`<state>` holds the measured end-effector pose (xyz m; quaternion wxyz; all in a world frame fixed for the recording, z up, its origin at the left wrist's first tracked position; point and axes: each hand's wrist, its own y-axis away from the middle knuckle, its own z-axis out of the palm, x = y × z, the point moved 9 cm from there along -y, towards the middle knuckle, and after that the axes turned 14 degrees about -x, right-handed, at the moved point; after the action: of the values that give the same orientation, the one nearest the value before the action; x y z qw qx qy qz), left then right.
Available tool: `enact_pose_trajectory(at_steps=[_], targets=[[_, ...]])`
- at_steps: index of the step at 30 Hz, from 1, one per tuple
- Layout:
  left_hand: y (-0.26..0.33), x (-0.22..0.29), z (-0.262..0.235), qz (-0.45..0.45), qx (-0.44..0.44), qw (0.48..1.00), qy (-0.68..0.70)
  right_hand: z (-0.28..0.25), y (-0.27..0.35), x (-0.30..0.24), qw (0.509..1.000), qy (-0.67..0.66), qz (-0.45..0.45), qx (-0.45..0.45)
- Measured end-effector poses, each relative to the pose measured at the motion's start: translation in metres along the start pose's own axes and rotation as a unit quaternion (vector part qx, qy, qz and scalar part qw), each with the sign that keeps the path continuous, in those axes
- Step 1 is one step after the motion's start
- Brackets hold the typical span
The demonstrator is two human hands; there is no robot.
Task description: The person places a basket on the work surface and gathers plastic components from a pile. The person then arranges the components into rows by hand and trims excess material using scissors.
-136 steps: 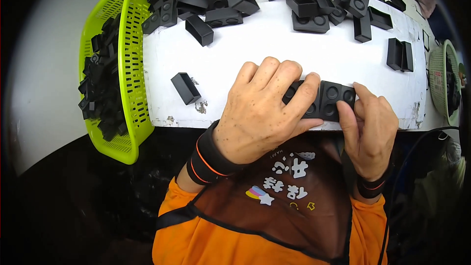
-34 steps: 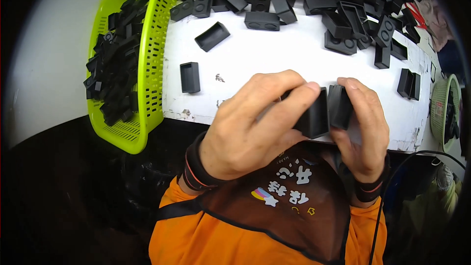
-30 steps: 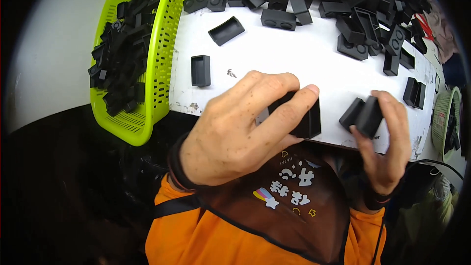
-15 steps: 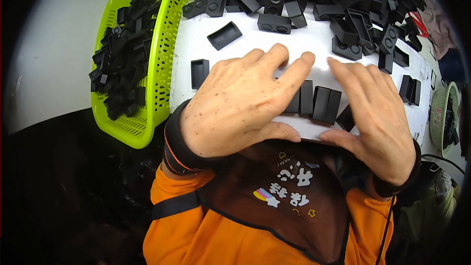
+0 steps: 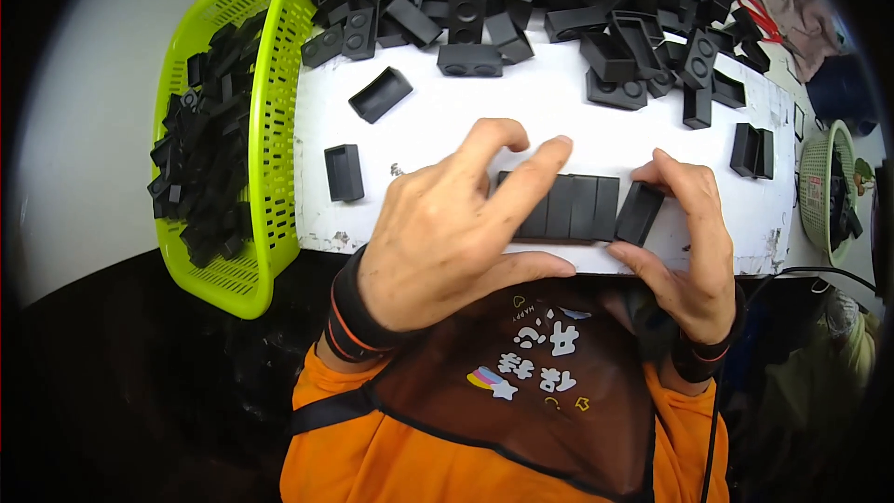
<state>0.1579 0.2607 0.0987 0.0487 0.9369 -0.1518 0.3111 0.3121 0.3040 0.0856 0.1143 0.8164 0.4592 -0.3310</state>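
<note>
Several black rectangular plastic pieces stand side by side in a close row [image 5: 570, 209] near the front edge of the white board. My left hand [image 5: 442, 233] hangs over the left end of that row, hiding part of it. Its thumb and index finger are spread apart, and I see nothing held in it. At the row's right end, a slightly tilted black piece [image 5: 640, 212] sits apart by a narrow gap. My right hand [image 5: 697, 247] has this piece between thumb and fingers, at its near and far ends.
A lime-green basket [image 5: 264, 168] of black pieces stands at the left. Along the far side lies a big heap of black pieces [image 5: 466, 17]. Loose hollow pieces [image 5: 344, 172] lie on the white board [image 5: 317, 224]. A pale green basket [image 5: 814, 182] is at the far right.
My right hand has come round the end piece, its fingers bending inward. The row's pieces now sit closer together. My left hand stays over the left end. The whole view has shifted somewhat.
</note>
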Motion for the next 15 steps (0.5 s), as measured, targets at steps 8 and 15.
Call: enact_pose_trajectory(at_steps=[8, 15], targets=[[-0.007, 0.028, 0.009, 0.087, 0.08, 0.853, 0.508, -0.026, -0.007, -0.062, 0.965, 0.019, -0.236, 0.115], [0.002, -0.008, -0.011, 0.114, 0.172, 0.819, 0.535, -0.146, -0.031, 0.101, 0.951, 0.221, 0.051, 0.208]])
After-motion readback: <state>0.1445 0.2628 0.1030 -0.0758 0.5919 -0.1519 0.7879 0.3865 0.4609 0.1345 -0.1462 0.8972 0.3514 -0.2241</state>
